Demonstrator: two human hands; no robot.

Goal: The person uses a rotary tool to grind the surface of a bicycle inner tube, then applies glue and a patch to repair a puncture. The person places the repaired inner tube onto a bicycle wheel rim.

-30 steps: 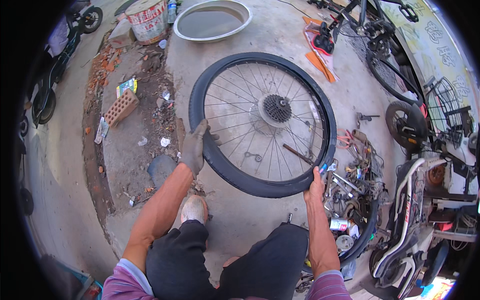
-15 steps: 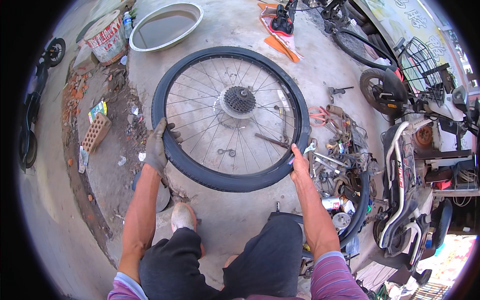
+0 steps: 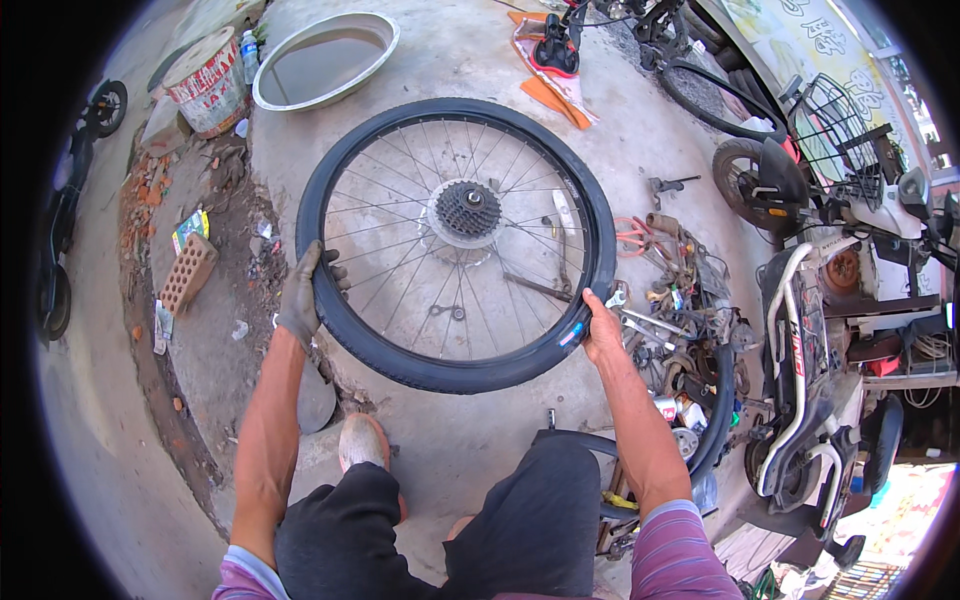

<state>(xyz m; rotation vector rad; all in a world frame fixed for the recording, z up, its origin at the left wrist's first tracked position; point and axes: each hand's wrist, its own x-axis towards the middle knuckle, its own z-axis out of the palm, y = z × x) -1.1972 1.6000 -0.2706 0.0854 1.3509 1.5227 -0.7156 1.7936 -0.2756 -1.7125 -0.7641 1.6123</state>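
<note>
Both hands hold a bicycle wheel out in front of me, its black tyre mounted and its spokes spread across the view. A dark stepped sprocket cassette sits at the hub, facing up. My left hand, in a grey glove, is closed around the tyre's left side, fingers reaching inside the rim. My bare right hand grips the tyre's lower right, beside a small blue and red label. Through the spokes, a flat metal bar and a small dark metal part show on the concrete.
Wrenches, pliers and scrap parts crowd the ground at right, beside a loose black tyre. A basin of murky water and a paint-stained bucket stand far left. A perforated brick lies left; an electric scooter stands right.
The wheel has turned slightly and shifted a little to the left and nearer. The tyre's label now shows more fully beside my right hand. Both hands keep their hold.
</note>
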